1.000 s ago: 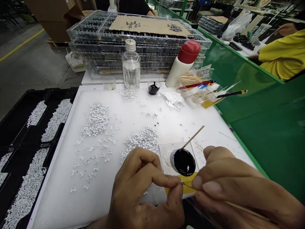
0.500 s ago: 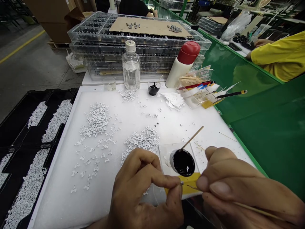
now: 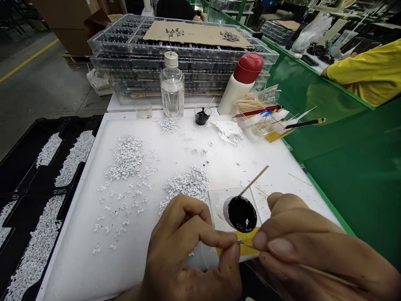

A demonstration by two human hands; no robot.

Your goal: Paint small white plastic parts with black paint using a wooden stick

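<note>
Pinched between thumb and forefinger of my left hand point(image 3: 194, 246) is a tiny part point(image 3: 239, 241), mostly hidden by the fingertips. My right hand point(image 3: 307, 242) grips a thin wooden stick point(image 3: 328, 276) like a pen, and its fine tip meets the tiny part or nearly so. Just beyond the fingers, a small cup of black paint point(image 3: 242, 214) has a wooden stick point(image 3: 255, 179) standing in it. Under the cup lies a clear plate point(image 3: 216, 196) with a yellow strip point(image 3: 250, 236) along its near edge. A pile of small white parts point(image 3: 188, 182) is beside my left hand.
More white parts point(image 3: 127, 156) lie scattered at left. Behind stand a clear bottle point(image 3: 172, 90), a second black cup point(image 3: 201, 117), a red-capped flask point(image 3: 241, 81) and a box of sticks point(image 3: 253, 119). Black trays point(image 3: 19, 171) flank the table; a person in a yellow sleeve point(image 3: 366, 73) sits right.
My right hand has moved slightly left, bringing the stick's tip up to the tiny part. My left hand has stayed in place. The yellow-sleeved arm has shifted a little.
</note>
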